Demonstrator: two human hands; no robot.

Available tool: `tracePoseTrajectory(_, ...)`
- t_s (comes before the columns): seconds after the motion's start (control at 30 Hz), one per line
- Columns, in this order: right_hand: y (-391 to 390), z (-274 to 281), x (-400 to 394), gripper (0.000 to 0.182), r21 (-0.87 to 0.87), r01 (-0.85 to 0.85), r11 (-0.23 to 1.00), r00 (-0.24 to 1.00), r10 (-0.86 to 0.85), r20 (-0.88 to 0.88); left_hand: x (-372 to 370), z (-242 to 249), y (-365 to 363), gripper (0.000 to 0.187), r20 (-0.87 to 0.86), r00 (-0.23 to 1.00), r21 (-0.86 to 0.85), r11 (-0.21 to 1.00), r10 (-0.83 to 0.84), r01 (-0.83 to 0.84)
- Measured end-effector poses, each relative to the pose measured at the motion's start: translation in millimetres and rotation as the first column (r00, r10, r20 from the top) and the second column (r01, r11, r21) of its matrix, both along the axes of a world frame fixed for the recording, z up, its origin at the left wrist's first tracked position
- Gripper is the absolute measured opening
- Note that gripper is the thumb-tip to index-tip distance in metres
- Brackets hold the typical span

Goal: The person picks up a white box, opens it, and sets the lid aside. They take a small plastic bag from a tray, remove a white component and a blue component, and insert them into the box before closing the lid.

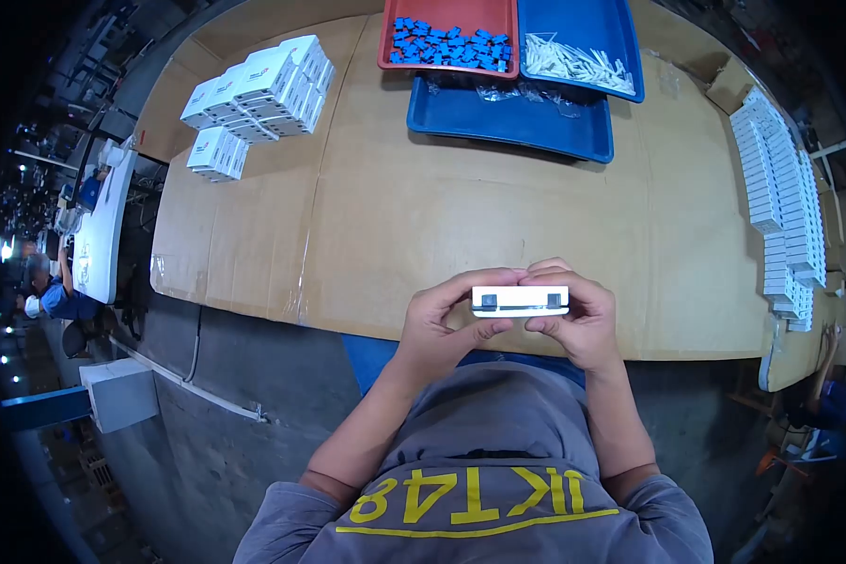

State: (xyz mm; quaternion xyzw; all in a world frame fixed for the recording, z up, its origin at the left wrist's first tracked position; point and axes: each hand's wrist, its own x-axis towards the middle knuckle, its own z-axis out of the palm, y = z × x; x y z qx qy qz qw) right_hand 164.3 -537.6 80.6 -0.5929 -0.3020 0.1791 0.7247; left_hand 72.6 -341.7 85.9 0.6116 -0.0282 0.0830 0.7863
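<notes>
Between my two hands, above the near edge of the table, is a small white plastic case (520, 293) with two dark pieces along the side that faces me. My left hand (446, 315) grips its left end, thumb below and fingers over the top. At the right end my right hand (583, 318) holds it the same way. The far side of the case is hidden, and what lies inside cannot be seen.
A red tray (383, 38) holds blue parts; a blue tray (635, 56) beside it holds white sticks. Below them is another blue tray (508, 132) with clear plastic bits. White boxes (254, 89) stand stacked at left, more white stacks (780, 207) at right. Other people sit at both sides.
</notes>
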Motion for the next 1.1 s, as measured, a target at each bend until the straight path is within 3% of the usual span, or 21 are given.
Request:
tracePoseTrajectory(0.17, 2, 13, 1, 0.045, -0.032, -0.002, 0.999, 0.999, 0.004, 0.042, -1, 3, 5, 0.035, 0.045, 0.999, 0.084, 0.996, -0.014, 0.010)
tracePoseTrajectory(0.37, 4, 14, 7, 0.046, -0.054, 0.009, 0.999, 0.996, -0.004, 0.086, 6, -7, 4, 0.034, 0.104, 0.994, 0.061, 0.997, 0.032, -0.039)
tracePoseTrajectory(0.57, 7, 13, 9, 0.041, -0.079, 0.024, 0.997, 0.997, -0.018, 0.074, 8, -6, 4, 0.032, 0.055, 0.998, -0.002, 0.999, 0.037, -0.037)
tracePoseTrajectory(0.67, 7, 9, 11, 0.038, -0.059, 0.007, 0.998, 0.998, -0.003, 0.070, 9, -10, 6, 0.039, 0.077, 0.997, 0.045, 0.999, 0.024, -0.028)
tracePoseTrajectory(0.77, 6, 1, 12, 0.044, 0.002, -0.001, 1.000, 1.000, 0.001, -0.002, 12, 4, -1, 0.046, 0.049, 0.994, 0.029, 0.994, 0.100, -0.101)
tracePoseTrajectory(0.87, 5, 0, 9, 0.050, 0.040, 0.037, 0.999, 0.963, -0.025, -0.268, 7, -20, 2, 0.055, -0.116, 0.991, -0.105, 0.992, 0.062, -0.074)
tracePoseTrajectory(0.9, 7, 5, 11, 0.053, -0.052, 0.011, 0.999, 0.967, -0.024, -0.253, 7, -20, 4, 0.049, -0.200, 0.976, -0.080, 0.991, 0.085, -0.103)
tracePoseTrajectory(1.0, 11, 16, 11, 0.048, -0.181, 0.027, 0.983, 0.998, -0.016, 0.064, 10, -7, 11, 0.040, 0.052, 0.994, 0.401, 0.910, 0.094, -0.107)
tracePoseTrajectory(1.03, 9, 14, 13, 0.043, -0.197, 0.022, 0.980, 0.986, 0.011, 0.164, 9, 3, 10, 0.032, 0.025, 0.994, 0.421, 0.901, 0.105, -0.106)
tracePoseTrajectory(1.1, 5, 28, 10, 0.040, -0.214, 0.003, 0.977, 0.979, 0.041, 0.202, 4, 14, 7, 0.034, 0.084, 0.992, 0.420, 0.899, 0.097, -0.124)
